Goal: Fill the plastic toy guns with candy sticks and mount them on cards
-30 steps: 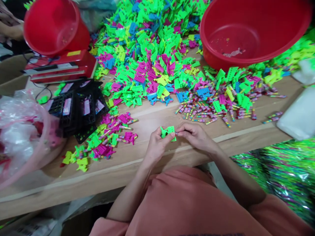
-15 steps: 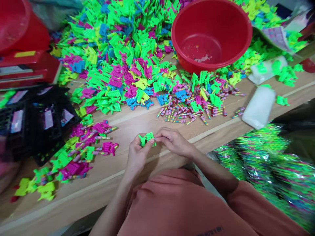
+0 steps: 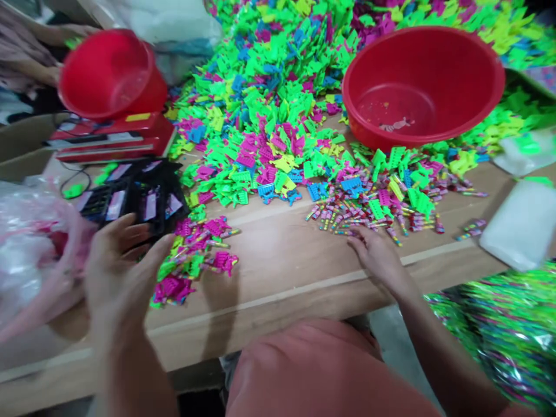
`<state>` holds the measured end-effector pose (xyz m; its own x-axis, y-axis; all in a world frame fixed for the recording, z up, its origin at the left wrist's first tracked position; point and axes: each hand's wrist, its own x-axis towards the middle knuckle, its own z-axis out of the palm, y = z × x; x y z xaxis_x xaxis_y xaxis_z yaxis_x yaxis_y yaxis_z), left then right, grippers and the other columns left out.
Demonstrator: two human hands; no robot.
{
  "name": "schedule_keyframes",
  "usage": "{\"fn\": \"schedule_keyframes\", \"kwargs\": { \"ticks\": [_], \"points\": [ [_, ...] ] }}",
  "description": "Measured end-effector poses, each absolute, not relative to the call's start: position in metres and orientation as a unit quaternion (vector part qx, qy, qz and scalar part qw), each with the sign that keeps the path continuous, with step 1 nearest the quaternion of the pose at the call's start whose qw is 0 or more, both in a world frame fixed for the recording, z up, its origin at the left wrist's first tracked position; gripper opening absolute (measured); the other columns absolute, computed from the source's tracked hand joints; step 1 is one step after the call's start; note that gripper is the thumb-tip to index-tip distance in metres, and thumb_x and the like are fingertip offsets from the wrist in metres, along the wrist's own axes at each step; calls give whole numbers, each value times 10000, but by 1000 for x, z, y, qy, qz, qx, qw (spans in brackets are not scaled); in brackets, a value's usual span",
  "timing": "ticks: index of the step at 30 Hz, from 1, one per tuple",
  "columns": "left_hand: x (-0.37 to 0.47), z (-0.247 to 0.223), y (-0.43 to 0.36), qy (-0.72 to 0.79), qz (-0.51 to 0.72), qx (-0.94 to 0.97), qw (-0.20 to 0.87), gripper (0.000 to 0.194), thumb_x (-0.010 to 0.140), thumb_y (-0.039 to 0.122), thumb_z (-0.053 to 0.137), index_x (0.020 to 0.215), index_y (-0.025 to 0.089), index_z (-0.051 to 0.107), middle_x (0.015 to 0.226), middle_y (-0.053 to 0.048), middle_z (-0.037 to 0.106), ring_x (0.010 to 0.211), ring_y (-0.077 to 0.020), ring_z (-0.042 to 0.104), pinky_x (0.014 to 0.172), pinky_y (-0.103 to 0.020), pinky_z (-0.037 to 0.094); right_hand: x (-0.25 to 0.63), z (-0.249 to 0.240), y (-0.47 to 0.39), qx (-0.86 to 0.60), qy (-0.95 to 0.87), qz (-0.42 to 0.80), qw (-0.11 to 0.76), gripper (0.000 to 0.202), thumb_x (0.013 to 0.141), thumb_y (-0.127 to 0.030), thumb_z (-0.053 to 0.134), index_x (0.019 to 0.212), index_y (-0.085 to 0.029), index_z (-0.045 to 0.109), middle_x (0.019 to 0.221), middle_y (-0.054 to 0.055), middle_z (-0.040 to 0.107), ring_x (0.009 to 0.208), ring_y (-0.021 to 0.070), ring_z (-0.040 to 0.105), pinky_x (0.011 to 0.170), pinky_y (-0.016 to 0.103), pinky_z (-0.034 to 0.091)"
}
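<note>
My left hand (image 3: 124, 272) is raised over the left end of the table with its fingers spread, holding nothing. Below and beside it lies a small heap of magenta, green and yellow plastic toy pieces (image 3: 174, 288), several with printed tubes attached. My right hand (image 3: 373, 252) reaches to the near edge of a pile of small pink-and-yellow printed tubes (image 3: 332, 215). Its thumb and fingers are pinched at one tube there, partly hidden by the fingertips. Loose green and blue toy pieces (image 3: 353, 186) lie on top of the tubes.
A large red basin (image 3: 423, 139) stands at the back right, a smaller red basin (image 3: 156, 75) on a red box at the left. Between them rises a big toy-piece heap (image 3: 269, 87). Black trays (image 3: 147, 179), a white container (image 3: 521, 223) and another person's arm (image 3: 43, 72) are visible.
The green toy piece has left my hands. My left hand has moved left and opened; my right hand has moved forward to the tubes. The view has shifted left.
</note>
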<state>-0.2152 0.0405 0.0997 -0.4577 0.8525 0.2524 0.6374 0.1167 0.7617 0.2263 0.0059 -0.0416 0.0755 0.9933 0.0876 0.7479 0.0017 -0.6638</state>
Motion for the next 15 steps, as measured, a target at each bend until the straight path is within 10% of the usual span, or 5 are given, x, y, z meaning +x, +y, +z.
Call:
{"fn": "schedule_keyframes", "kwargs": {
  "ticks": [4, 15],
  "points": [
    [-142, 65, 88, 645, 393, 612, 233, 307, 834, 422, 741, 1075, 232, 732, 1005, -48, 748, 863, -223, 691, 803, -397, 565, 213, -44, 8, -678, -683, 178, 205, 223, 1007, -355, 529, 992, -194, 683, 1028, 124, 709, 945, 289, 662, 792, 390, 486],
    [-36, -26, 195, 647, 273, 687, 186, 277, 873, 235, 698, 1135, 148, 693, 1225, -197, 632, 1246, -381, 556, 1067, -486, 424, 207, -56, 4, -674, -642, 235, 282, 231, 983, -429, 534, 965, -207, 595, 866, 67, 647, 761, 227, 612, 681, 341, 461]
  ]
}}
